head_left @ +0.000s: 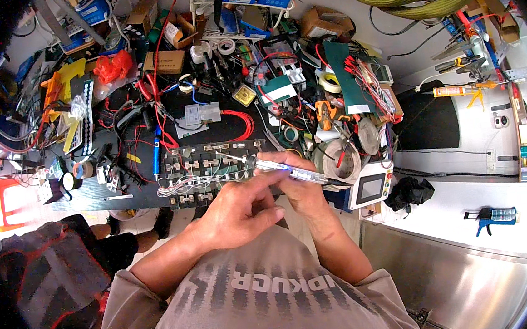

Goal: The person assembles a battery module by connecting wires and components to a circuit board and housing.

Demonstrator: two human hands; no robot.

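My right hand (306, 197) is closed around a screwdriver (307, 174) with a clear handle, held level above the table's near edge. Its thin metal shaft points left, over a dark board (175, 163) set with rows of small metal terminals. Part of the handle looks bluish and bright. My left hand (239, 209) has its index finger stretched to the handle, seemingly touching it, while the thumb stands apart and the other fingers curl loosely. Thin white wires (184, 187) run across the board beside my left hand.
Cluttered tools and wires cover the black table (85, 203). A blue pen-shaped tool (156, 154) and a red wire coil (239, 124) lie beyond the board. Right of my hands are tape rolls (345, 168) and a control box with a screen (371, 186). A dark bag (56, 270) sits left.
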